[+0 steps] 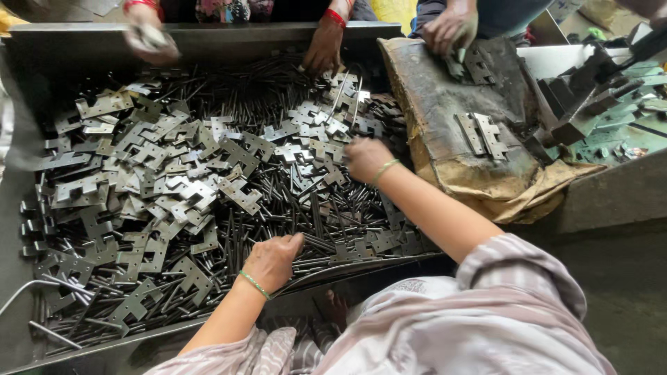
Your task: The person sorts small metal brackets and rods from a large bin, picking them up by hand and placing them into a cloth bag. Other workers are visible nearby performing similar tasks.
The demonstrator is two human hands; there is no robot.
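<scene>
A big grey metal tray holds a heap of flat grey hinge leaves mixed with several thin dark metal pins. My left hand rests near the tray's front edge with its fingers curled around a few pins. Farther in, at the tray's right side, my right hand reaches down into the heap, its fingers closed among hinge leaves and pins; what it grips is hidden.
Two hands of another person with red bangles work at the tray's far edge. A third person's hand handles hinges on a worn brown sack, where an assembled hinge lies. A green machine stands at right.
</scene>
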